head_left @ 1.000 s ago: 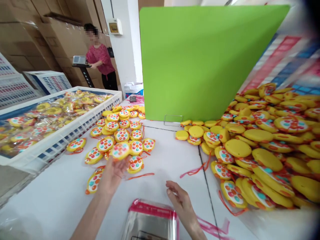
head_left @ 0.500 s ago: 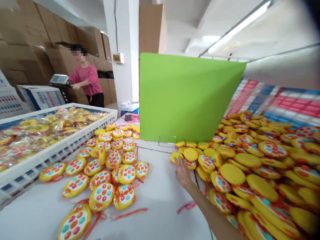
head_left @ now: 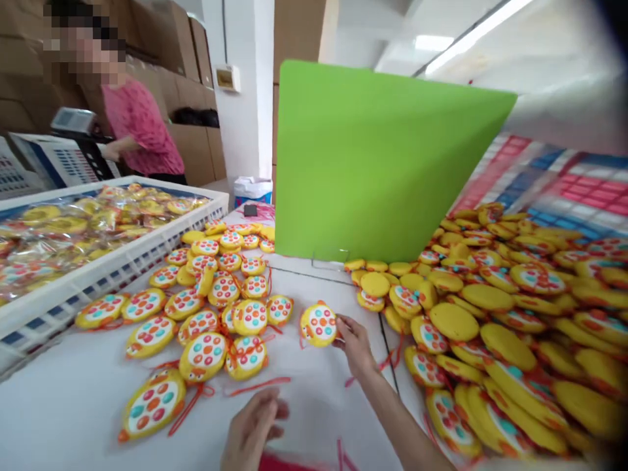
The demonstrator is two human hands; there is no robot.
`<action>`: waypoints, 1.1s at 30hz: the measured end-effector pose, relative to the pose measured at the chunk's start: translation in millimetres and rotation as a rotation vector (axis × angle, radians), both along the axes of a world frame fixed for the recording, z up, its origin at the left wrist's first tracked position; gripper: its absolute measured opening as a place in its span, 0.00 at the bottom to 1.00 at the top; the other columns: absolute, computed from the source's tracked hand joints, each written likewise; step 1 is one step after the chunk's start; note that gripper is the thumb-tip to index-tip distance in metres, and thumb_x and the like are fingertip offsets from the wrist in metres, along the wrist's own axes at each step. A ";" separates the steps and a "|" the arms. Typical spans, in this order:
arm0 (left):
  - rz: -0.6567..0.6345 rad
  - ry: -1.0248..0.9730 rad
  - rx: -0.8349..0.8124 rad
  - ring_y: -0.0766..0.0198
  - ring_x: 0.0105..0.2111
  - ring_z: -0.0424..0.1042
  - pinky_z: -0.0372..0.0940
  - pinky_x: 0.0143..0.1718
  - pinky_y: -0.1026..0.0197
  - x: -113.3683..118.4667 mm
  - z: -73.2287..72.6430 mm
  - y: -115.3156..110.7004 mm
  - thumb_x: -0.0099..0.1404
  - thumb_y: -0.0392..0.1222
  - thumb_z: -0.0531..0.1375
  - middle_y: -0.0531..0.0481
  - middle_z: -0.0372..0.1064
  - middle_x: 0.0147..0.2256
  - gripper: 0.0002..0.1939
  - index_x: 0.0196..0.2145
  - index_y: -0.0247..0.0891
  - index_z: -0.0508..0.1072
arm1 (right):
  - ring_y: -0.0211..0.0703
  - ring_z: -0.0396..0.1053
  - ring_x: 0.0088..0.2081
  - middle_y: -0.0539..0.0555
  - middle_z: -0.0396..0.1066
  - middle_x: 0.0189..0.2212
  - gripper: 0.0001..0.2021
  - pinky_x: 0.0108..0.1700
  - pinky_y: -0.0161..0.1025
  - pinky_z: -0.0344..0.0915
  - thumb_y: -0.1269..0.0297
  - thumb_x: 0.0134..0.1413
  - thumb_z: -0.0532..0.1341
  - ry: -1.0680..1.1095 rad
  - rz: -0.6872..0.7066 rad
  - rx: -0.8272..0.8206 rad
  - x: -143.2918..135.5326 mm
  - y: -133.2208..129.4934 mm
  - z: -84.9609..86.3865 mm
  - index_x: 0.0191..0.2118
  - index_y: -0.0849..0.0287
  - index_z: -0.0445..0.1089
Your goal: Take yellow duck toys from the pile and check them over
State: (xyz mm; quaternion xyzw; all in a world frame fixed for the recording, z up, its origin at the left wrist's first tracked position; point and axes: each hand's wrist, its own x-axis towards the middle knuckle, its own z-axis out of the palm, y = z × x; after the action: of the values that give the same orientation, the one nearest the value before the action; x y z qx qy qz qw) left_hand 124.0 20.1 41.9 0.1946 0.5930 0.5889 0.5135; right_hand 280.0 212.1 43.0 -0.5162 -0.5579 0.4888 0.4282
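My right hand (head_left: 357,345) holds a round yellow toy (head_left: 318,324) with coloured buttons by its edge, just above the white table (head_left: 73,412). My left hand (head_left: 255,428) hovers low near the front edge, fingers loosely curled, holding nothing. A spread of the same toys (head_left: 216,307) lies face up to the left. A large heap of yellow toys (head_left: 510,314) fills the right side, many face down.
A white crate (head_left: 98,275) of bagged toys stands at the left. A green divider board (head_left: 383,163) stands upright at the back. Red cords (head_left: 258,387) lie on the table. A person in a pink top (head_left: 140,124) works at a scale beyond the crate.
My right hand reached to the heap's edge, took one toy and brought it back toward the middle. My left hand let go of its toy and dropped low. The view tilted up.
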 end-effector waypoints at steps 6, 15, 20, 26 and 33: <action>-0.041 -0.195 0.123 0.52 0.49 0.69 0.69 0.40 0.58 16.8 16.8 22.6 0.60 0.52 0.61 0.41 0.65 0.54 0.29 0.57 0.43 0.61 | 0.40 0.70 0.31 0.54 0.74 0.33 0.23 0.29 0.35 0.68 0.45 0.48 0.62 0.360 0.045 -0.203 -19.3 -108.4 4.5 0.42 0.59 0.70; -0.104 -0.172 0.144 0.54 0.44 0.72 0.68 0.43 0.58 9.6 20.8 6.7 0.55 0.47 0.65 0.42 0.70 0.48 0.31 0.55 0.39 0.63 | 0.39 0.68 0.30 0.53 0.72 0.30 0.19 0.27 0.32 0.65 0.51 0.47 0.66 0.365 0.223 -0.278 -6.0 -134.9 12.5 0.40 0.61 0.71; -0.015 -0.194 0.129 0.53 0.44 0.72 0.68 0.44 0.55 31.1 18.9 -0.9 0.53 0.48 0.66 0.39 0.70 0.48 0.32 0.53 0.36 0.62 | 0.42 0.69 0.36 0.54 0.72 0.35 0.17 0.37 0.37 0.68 0.53 0.54 0.62 0.494 0.062 -0.231 -21.2 -158.5 2.7 0.44 0.59 0.67; -0.049 -0.016 0.046 0.54 0.43 0.72 0.68 0.43 0.57 28.0 20.9 -5.1 0.47 0.42 0.70 0.42 0.71 0.45 0.36 0.51 0.38 0.59 | 0.48 0.69 0.43 0.57 0.72 0.40 0.16 0.45 0.42 0.66 0.53 0.56 0.60 0.435 0.213 -0.221 -14.1 -173.7 1.1 0.43 0.61 0.69; -0.315 0.022 0.022 0.55 0.42 0.72 0.68 0.42 0.58 6.9 17.3 -13.2 0.48 0.37 0.68 0.42 0.69 0.46 0.43 0.57 0.41 0.52 | 0.45 0.70 0.38 0.55 0.74 0.37 0.18 0.39 0.39 0.67 0.51 0.54 0.61 0.412 0.304 -0.340 2.7 -152.4 3.4 0.44 0.60 0.71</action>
State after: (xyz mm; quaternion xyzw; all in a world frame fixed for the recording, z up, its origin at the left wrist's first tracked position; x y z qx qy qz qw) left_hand 130.8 6.8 59.2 0.2972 0.5544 0.5052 0.5909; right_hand 282.7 59.7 46.3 -0.3809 -0.4404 0.7280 0.3619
